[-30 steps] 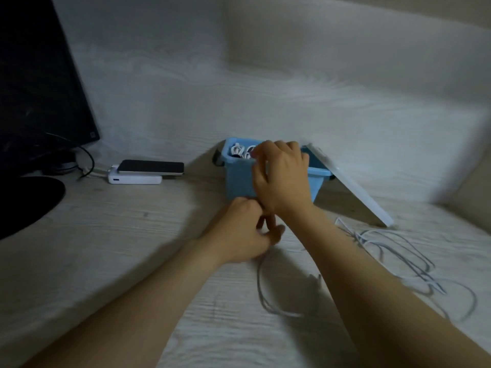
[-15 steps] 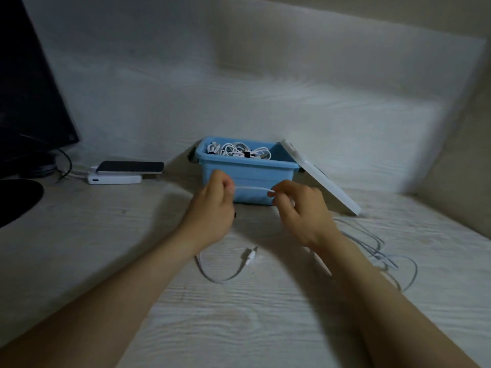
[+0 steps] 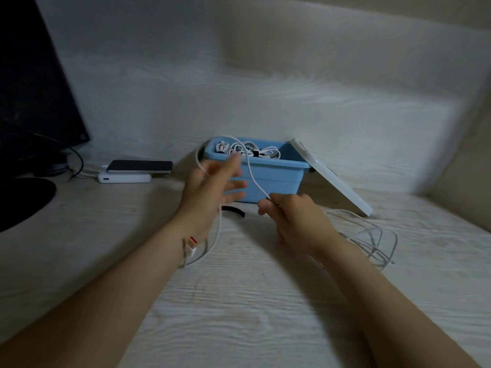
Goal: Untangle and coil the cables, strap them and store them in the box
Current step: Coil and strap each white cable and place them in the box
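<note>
Starting nearest the camera: two bare forearms reach forward over a pale wood-grain desk (image 3: 239, 314).

The right hand (image 3: 295, 224) sits low over the desk. Its thumb and forefinger pinch a thin white cable (image 3: 252, 177), and its other fingers are curled under. From the pinch the cable rises up and to the left, arcs over the left hand (image 3: 210, 192) and drops past that wrist to the desk.

The left hand is raised, with its fingers (image 3: 235, 185) straight, spread and motion-blurred. The cable is looped round the hand and is not gripped, as far as the blur shows. The cable's end lies beside the left wrist, finishing in a white plug with an orange-red tip (image 3: 191, 244).

Just beyond, between the hands, a short black strap (image 3: 235, 210) lies curved on the desk close in front of the box. To the right of the right forearm a loose tangle of white cables (image 3: 372, 240) lies on the desk.

Behind the hands stands an open light-blue plastic box (image 3: 276, 179) holding coiled white cables (image 3: 252, 151). A flat white lid (image 3: 332, 179) leans tilted against the box's right end, with its lower edge on the desk.

Far left there is a white power bank (image 3: 125, 178) with a dark phone (image 3: 140, 166) lying flat on top. Beyond it is a dark monitor (image 3: 34, 88) over a round black base (image 3: 24, 200).
</note>
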The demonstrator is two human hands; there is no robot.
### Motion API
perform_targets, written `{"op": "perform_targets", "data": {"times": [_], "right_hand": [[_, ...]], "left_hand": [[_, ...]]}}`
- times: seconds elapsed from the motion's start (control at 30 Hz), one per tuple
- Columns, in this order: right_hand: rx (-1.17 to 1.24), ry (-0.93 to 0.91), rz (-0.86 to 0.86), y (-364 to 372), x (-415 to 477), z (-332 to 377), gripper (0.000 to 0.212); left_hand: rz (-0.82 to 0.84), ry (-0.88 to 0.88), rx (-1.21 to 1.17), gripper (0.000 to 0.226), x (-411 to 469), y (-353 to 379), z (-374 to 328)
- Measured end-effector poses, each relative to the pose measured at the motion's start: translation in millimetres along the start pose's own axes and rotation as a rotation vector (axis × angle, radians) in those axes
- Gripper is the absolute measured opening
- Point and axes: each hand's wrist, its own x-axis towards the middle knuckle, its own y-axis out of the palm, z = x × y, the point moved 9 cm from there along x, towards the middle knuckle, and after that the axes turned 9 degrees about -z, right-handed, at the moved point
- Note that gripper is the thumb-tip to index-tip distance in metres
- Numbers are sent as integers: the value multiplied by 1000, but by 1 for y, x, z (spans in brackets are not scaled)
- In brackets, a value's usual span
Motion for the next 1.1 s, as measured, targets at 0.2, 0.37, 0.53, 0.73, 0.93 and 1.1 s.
{"op": "perform_targets", "data": {"times": [0.2, 0.37, 0.53, 0.73, 0.93, 1.1], "right_hand": [[83, -36, -19, 9, -5, 28, 37], [-26, -32, 57, 10, -9, 30, 18], [-328, -13, -59, -12, -3, 6, 25], [270, 528, -468, -60, -14, -52, 32], [841, 635, -432, -44, -11, -45, 26], [1086, 523, -434, -43, -11, -24, 36]], "left_hand": [[299, 152, 308, 19, -21, 31, 8], [47, 52, -9, 29, -3, 9, 3], [-282, 39, 16, 37, 20, -40, -13], [-88, 200, 539, 22, 13, -25, -12], [135, 113, 364, 22, -3, 4, -3], [143, 108, 352, 28, -4, 3, 3]]}}
